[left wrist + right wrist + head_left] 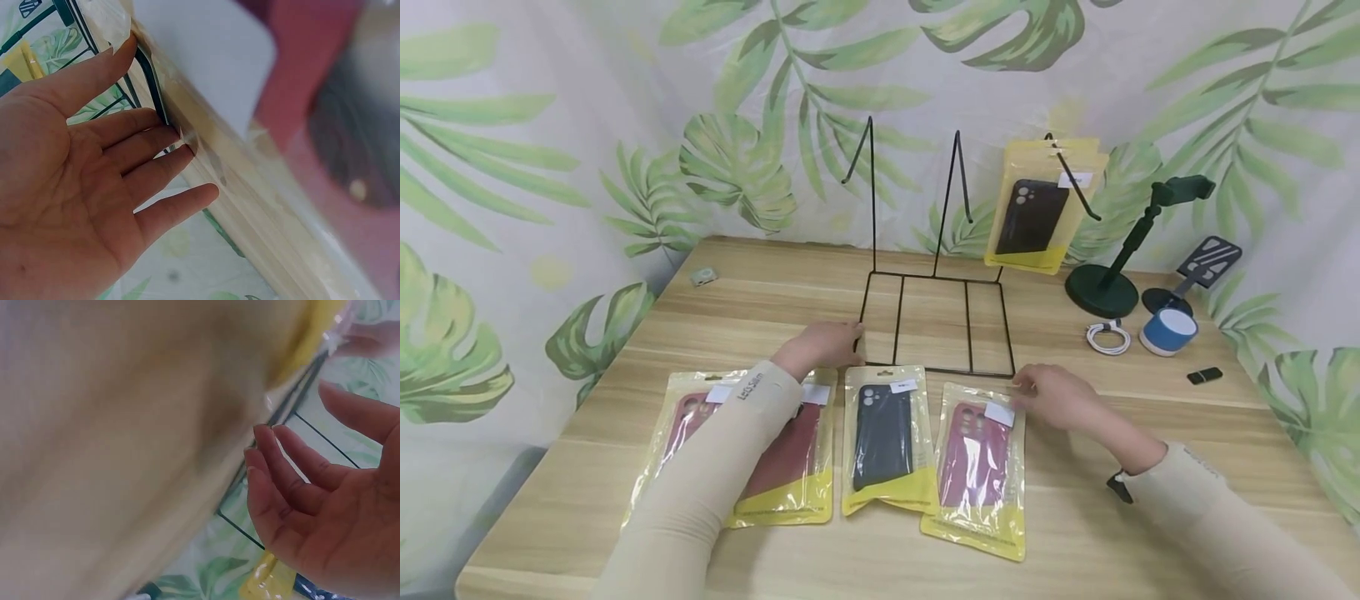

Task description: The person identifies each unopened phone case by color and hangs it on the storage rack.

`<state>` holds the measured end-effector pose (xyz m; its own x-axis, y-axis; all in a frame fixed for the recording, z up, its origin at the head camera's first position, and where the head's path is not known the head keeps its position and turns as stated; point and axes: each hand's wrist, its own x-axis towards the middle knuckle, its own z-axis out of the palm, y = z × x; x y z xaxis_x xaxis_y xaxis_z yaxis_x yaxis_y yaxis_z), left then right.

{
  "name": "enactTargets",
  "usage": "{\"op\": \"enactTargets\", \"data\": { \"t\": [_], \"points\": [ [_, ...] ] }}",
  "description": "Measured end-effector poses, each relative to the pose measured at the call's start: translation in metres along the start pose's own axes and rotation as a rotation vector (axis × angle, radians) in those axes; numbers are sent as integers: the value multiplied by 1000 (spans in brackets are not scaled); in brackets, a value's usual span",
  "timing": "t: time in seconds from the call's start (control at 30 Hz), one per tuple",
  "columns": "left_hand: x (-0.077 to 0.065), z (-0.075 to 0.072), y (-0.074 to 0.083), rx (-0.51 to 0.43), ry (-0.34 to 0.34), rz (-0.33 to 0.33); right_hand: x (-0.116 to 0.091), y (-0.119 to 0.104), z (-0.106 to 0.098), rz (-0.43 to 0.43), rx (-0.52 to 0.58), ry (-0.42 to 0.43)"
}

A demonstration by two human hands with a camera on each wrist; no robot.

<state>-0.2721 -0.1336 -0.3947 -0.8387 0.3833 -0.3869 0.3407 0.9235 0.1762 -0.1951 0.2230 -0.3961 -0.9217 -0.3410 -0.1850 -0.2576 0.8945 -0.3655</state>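
A black wire rack (934, 367) stands on the table, with three upright hooked arms. My left hand (831, 344) is at its front left corner; in the left wrist view the nearly straight fingers (156, 172) touch the wire. By the front right corner is my right hand (1060, 396), its fingers loosely bent and nothing held. Next to that hand lies a packaged pink phone case (973, 467). A packaged black phone case (883, 437) lies left of it. Two packaged red cases (786, 458) lie partly hidden under my left forearm.
Several yellow packages with a black phone case (1033, 217) hang on the rack's right arm. At right stand a dark green phone stand (1105, 287), a smaller black stand (1206, 267) and a blue cylinder (1168, 331), near a coiled white cable (1108, 338) and a black stick (1205, 376).
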Motion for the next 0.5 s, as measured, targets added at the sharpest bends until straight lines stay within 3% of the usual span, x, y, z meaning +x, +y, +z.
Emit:
{"op": "enactTargets", "data": {
  "t": [0.23, 0.5],
  "points": [
    [0, 0, 1, -1, 1, 1, 3, 1, 10, 45, 14, -8],
    [2, 2, 0, -2, 3, 3, 4, 0, 13, 30, -9, -4]
  ]
}}
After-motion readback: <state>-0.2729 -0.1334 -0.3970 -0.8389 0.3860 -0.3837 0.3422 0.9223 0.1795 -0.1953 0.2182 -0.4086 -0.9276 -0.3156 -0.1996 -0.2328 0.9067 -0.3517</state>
